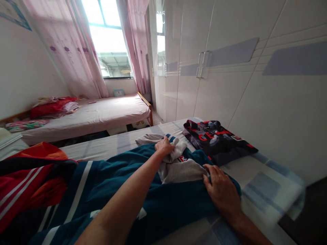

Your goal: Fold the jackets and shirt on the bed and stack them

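Observation:
A teal and grey sweatshirt (184, 194) lies spread and rumpled on the near bed. My left hand (165, 147) reaches across it, closed on a bunched light-grey part with a blue-striped cuff. At the right side of the same sweatshirt, my right hand (221, 187) has its thumb and bent fingers on the fabric where grey meets teal. Part of a red and white print shows between the hands. Just beyond my right hand lies a folded black shirt (222, 146) with red letters.
Red, orange and black clothes (28, 183) are heaped at the left. A checked sheet (265, 187) covers the near bed. Beyond stands another bed (112, 109) with a red bundle (52, 107), below a curtained window. White wardrobe doors (189, 92) line the right side.

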The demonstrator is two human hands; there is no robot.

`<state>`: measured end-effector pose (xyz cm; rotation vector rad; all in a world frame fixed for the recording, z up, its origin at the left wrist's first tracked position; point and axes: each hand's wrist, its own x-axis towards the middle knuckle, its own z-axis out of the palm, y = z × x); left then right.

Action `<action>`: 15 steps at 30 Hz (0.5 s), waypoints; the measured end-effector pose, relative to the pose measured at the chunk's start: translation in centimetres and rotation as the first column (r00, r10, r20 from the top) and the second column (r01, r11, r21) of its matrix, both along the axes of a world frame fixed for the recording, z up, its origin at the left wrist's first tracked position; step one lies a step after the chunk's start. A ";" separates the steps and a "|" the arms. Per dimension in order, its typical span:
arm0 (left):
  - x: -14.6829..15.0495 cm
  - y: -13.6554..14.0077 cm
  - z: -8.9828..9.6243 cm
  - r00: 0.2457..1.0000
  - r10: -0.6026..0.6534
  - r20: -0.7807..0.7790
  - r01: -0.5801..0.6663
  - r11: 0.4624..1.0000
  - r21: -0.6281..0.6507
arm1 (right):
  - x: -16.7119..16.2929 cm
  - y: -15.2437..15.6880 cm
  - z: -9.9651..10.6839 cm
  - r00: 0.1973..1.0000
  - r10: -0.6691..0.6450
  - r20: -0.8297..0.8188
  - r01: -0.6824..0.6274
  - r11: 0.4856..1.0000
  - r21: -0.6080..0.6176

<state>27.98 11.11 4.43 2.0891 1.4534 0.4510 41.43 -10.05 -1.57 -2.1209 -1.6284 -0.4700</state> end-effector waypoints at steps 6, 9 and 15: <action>-1.3 0.4 1.5 0.956 0.011 0.292 -0.015 1.000 0.009 | 0.1 0.1 0.0 1.000 0.006 -0.015 -0.006 1.000 0.010; -3.6 -0.1 5.0 0.849 -0.023 0.528 -0.012 0.998 0.063 | 0.0 0.0 0.2 1.000 0.000 -0.011 0.000 1.000 0.020; -15.9 -3.2 9.5 0.601 0.005 0.799 -0.173 0.977 0.124 | -0.1 -0.1 0.4 1.000 0.009 0.001 -0.009 1.000 0.002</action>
